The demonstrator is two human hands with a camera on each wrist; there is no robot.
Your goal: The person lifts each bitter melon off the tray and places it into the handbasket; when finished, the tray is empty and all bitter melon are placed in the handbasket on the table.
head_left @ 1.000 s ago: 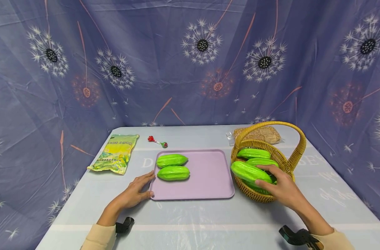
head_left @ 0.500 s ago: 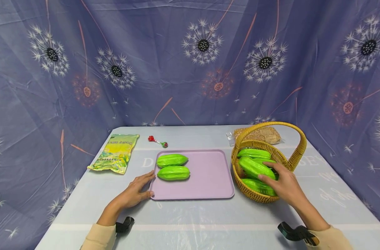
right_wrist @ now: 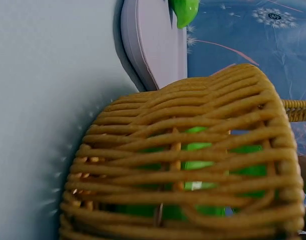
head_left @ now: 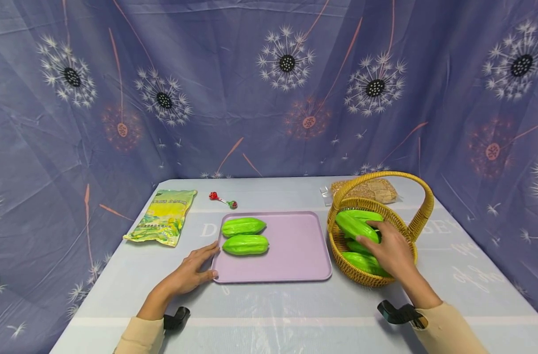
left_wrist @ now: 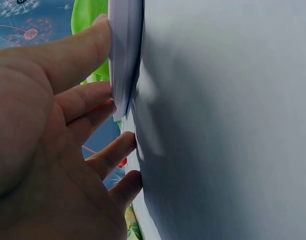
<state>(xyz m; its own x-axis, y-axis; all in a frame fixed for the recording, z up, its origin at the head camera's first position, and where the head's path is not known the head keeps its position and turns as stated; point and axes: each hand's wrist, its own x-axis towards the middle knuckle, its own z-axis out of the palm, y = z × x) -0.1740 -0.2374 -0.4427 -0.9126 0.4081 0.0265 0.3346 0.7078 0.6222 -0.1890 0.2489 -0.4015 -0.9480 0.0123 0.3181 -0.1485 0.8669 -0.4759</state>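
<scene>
Fruit [head_left: 355, 225] is gripped by your right hand [head_left: 394, 250] near the basket rim [head_left: 333, 241]; your unclenched left hand [head_left: 188, 273] touches the half-bare tray's edge [head_left: 215, 268].

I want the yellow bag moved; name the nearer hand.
Left: the left hand is in front of the yellow bag, touching the tray; the right hand is at the basket, across the tray.

A pale blue bench [head_left: 269, 309] with white stripes and lettering carries a rectangular lilac tray [head_left: 295, 250] mid-surface. Right of it stands a round golden-brown wicker basket [head_left: 362, 280], a clear bag of brown contents [head_left: 381, 191] behind. A glossy yellow-green packet [head_left: 166, 216] lies left; near it, a small red-and-green double-ended object [head_left: 223, 200].
</scene>
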